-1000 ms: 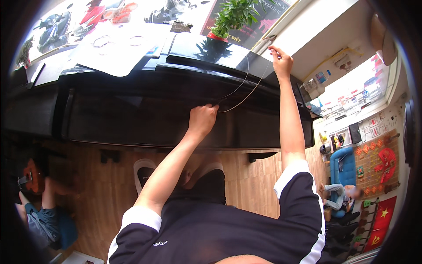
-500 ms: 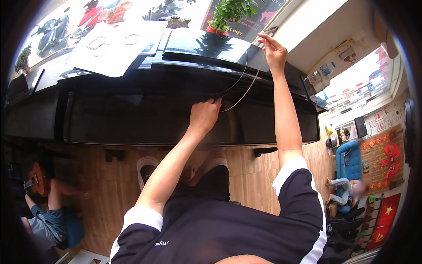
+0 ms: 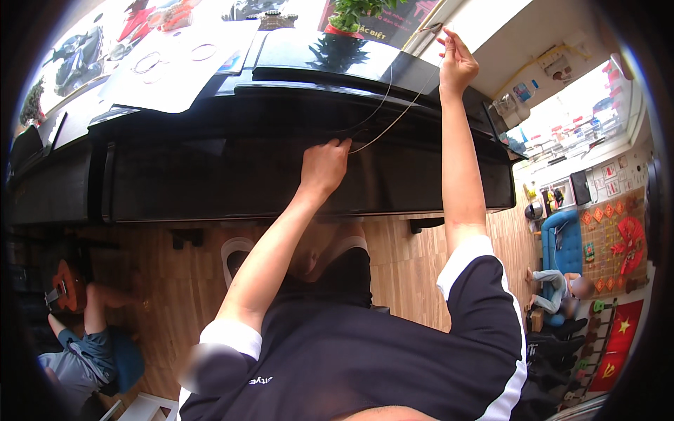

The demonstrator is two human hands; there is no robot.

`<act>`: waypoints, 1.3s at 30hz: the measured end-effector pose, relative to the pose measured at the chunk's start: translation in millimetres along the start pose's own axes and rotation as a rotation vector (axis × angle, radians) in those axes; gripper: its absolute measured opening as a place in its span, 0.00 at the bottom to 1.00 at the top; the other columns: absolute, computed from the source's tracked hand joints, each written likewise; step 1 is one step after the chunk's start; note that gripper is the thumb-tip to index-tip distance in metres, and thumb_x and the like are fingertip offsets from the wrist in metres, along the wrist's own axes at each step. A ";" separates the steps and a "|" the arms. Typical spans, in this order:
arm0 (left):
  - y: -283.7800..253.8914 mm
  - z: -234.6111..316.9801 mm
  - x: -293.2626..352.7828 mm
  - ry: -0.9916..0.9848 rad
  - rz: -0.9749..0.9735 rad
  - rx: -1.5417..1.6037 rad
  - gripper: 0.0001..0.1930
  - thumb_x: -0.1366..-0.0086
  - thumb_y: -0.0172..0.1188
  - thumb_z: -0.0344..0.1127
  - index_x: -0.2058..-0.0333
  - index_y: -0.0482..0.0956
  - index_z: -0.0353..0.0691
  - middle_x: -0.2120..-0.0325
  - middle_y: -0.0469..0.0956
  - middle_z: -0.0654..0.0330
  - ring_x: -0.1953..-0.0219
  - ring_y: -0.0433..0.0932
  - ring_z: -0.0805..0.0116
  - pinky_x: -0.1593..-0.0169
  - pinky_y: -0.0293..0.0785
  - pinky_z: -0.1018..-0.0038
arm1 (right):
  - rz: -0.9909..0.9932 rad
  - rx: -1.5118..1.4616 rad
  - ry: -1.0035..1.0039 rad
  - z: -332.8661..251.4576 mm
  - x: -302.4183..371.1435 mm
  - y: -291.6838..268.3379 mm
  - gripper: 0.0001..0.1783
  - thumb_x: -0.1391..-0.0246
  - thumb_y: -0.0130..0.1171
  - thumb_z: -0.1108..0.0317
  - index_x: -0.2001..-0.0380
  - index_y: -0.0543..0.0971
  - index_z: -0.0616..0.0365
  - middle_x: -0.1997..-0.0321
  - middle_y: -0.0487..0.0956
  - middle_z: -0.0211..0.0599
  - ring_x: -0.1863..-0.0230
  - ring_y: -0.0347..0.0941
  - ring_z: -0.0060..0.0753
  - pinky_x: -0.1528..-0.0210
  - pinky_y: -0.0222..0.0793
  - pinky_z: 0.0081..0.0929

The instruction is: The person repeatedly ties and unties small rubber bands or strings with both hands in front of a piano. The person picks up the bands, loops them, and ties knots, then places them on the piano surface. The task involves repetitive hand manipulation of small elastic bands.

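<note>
A thin pale string [image 3: 393, 124] runs slantwise between my two hands over a glossy black piano [image 3: 232, 175]. At its lower end, my left hand [image 3: 325, 167] pinches it close to the piano's dark front. My right hand [image 3: 459, 64] is raised beyond the piano's top at the right, thumb and fingers pinched together on the upper part of the string. Beside the string a second thin arc curves across the black surface; whether it is a reflection or more string, I cannot tell. Several loose coils of string [image 3: 147, 63] lie on a white sheet [image 3: 165, 88] at the far left.
A potted plant [image 3: 344, 30] stands at the piano's back edge. At the right are a clear jug [image 3: 511, 109] and a window. A seated person with a small guitar [image 3: 68, 286] is at the lower left; another person sits on a blue sofa [image 3: 559, 242] at the right.
My right hand has moved up and to the right. The string between my hands has gone from a sagging curve to nearly straight. My left hand keeps its pinch, slightly higher in view.
</note>
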State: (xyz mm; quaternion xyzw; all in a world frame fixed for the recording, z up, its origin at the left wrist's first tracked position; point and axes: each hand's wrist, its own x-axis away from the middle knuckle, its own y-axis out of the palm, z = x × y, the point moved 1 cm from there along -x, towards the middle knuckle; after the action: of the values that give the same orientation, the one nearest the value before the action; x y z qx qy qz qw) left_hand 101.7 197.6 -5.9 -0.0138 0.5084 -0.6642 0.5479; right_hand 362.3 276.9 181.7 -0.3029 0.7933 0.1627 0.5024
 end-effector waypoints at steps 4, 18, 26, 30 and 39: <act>0.5 -0.1 0.4 0.007 0.023 0.026 0.09 0.37 0.59 0.34 0.59 0.84 0.46 0.72 0.81 0.58 0.73 0.81 0.53 0.70 0.78 0.61 | 0.025 -0.007 0.170 28.3 8.3 -9.0 0.08 0.38 0.62 0.67 0.60 0.87 0.54 0.63 0.86 0.28 0.63 0.84 0.24 0.72 0.73 0.16; -8.8 4.8 1.6 0.150 0.176 0.041 0.02 0.40 0.64 0.35 0.69 0.83 0.47 0.77 0.75 0.61 0.78 0.79 0.57 0.75 0.74 0.65 | -0.383 0.001 0.540 93.9 26.8 8.4 0.12 0.33 0.53 0.68 0.54 0.83 0.53 0.55 0.85 0.28 0.58 0.82 0.22 0.65 0.71 0.14; -6.8 13.6 -3.3 0.319 0.211 -0.175 0.03 0.42 0.65 0.35 0.72 0.80 0.47 0.79 0.73 0.66 0.79 0.78 0.66 0.76 0.72 0.72 | -0.570 0.525 0.171 110.4 36.2 21.0 0.11 0.40 0.59 0.59 0.58 0.86 0.34 0.60 0.86 0.22 0.57 0.83 0.26 0.51 0.76 0.23; -4.6 30.6 -19.4 0.351 0.261 -0.182 0.02 0.43 0.66 0.33 0.72 0.81 0.47 0.81 0.71 0.65 0.82 0.76 0.62 0.78 0.70 0.70 | -0.463 0.480 0.188 114.2 39.2 23.5 0.11 0.44 0.60 0.59 0.60 0.87 0.32 0.61 0.86 0.26 0.57 0.82 0.33 0.48 0.76 0.29; -2.9 45.0 -41.2 0.287 -0.013 -0.406 0.04 0.40 0.59 0.32 0.74 0.79 0.42 0.80 0.77 0.60 0.78 0.81 0.58 0.76 0.75 0.67 | -0.481 0.371 0.255 81.3 32.0 14.7 0.21 0.51 0.57 0.65 0.52 0.83 0.41 0.56 0.83 0.45 0.55 0.80 0.48 0.53 0.76 0.37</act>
State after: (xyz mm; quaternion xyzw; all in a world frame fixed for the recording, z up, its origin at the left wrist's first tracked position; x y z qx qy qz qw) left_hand 142.0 198.2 40.0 -0.0323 0.7041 -0.5469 0.4517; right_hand 399.7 323.7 116.3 -0.4026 0.7718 -0.1473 0.4697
